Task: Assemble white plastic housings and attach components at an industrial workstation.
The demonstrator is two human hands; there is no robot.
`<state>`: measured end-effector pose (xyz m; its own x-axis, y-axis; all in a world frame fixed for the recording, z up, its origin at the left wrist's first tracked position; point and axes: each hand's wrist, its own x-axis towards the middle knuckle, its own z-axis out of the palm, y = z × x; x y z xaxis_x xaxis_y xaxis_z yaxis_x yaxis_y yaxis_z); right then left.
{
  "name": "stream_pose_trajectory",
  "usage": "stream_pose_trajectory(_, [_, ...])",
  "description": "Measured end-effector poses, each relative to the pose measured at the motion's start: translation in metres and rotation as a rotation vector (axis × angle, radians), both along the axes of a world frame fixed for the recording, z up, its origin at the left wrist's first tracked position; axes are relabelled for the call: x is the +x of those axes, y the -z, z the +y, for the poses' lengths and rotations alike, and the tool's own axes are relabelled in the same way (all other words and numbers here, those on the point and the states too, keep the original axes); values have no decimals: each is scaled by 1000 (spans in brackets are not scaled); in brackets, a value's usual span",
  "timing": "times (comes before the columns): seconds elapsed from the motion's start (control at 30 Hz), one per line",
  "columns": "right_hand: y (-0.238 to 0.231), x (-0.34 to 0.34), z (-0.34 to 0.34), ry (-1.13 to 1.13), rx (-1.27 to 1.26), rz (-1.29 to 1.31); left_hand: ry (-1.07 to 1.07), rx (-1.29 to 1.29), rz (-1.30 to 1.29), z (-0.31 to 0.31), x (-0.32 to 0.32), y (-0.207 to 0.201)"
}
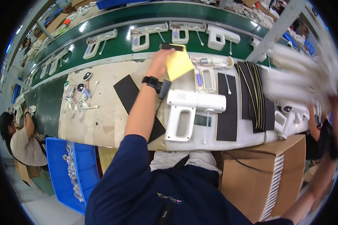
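Our table [109, 123] stretches before us. A blurred white bundle [300, 71] is at its right end; fanned black sheets [253, 93] lie left of it, and further left a white gun-shaped housing [195, 101] near us. A yellow sheet [179, 64] is near the far edge, clamped in our left grip [160, 60]. Our right grip [335, 112] is by the bundle, too blurred to tell if closed. A dark strip [172, 47] tops the sheet.
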<state>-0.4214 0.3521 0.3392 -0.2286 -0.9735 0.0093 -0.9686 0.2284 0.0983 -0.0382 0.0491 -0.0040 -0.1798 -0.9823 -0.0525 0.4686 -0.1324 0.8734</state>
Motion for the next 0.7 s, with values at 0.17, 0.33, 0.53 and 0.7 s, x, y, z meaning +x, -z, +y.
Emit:
stream_pose_trajectory(0.17, [107,265,-213,-1414,-771,-291,57,-156,97,-3,-32,32])
stream_pose_trajectory(0.33, [256,428,-279,-1528,-1001,-224,83,-190,-346,0,-17,31])
stream_pose_trajectory(0.53, [317,457,-239,-1725,-678,-249,106,-3,172,-5,-22,26])
stream_pose_trajectory(0.7, [309,440,-225,-1810,-412,-390,23,-44,-149,-13,-22,31])
